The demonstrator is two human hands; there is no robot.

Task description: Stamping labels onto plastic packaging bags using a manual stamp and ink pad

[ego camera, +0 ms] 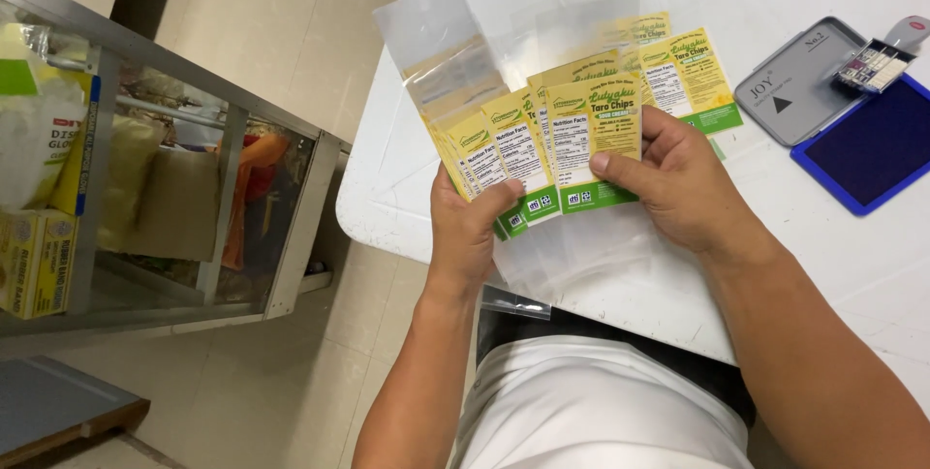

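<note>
Head view: both hands hold a fanned stack of clear plastic pouches (pixel 542 149) with yellow-and-green printed labels, over the near edge of the white worktop (pixel 872 265).

- Left hand (pixel 465 232): closed on the lower left of the fan, thumb pressed on the front labels, fingers behind. Clamped on the pouches.
- Right hand (pixel 683 188): closed on the right side of the fan, thumb on the front pouch's label, fingers wrapped behind. Also clamped on the pouches.
- Fan is spread upward and left; the leftmost pouch (pixel 436 52) sticks out furthest, mostly clear film, held only at its lower end.
- Open stamp pad (pixel 867 144), blue ink face up, grey lid folded open beside it, a stamper (pixel 877 64) resting on the lid. Sits on the worktop, right of the hands, apart from the pouches.
- Metal-framed shelf unit (pixel 194 140) to the left with boxes and bagged goods; tiled floor below.

Risks, as judgement:
- Slick film on film: if the thumb pressure eases, pouches likely slide out of the fan. Much of the stack hangs past the worktop edge, so loose ones would drop to the floor or lap.
- Leftmost pouch looks least secured, first to go.
- Sweeping the fan right could drag it across the uncovered ink face and smear labels.
</note>
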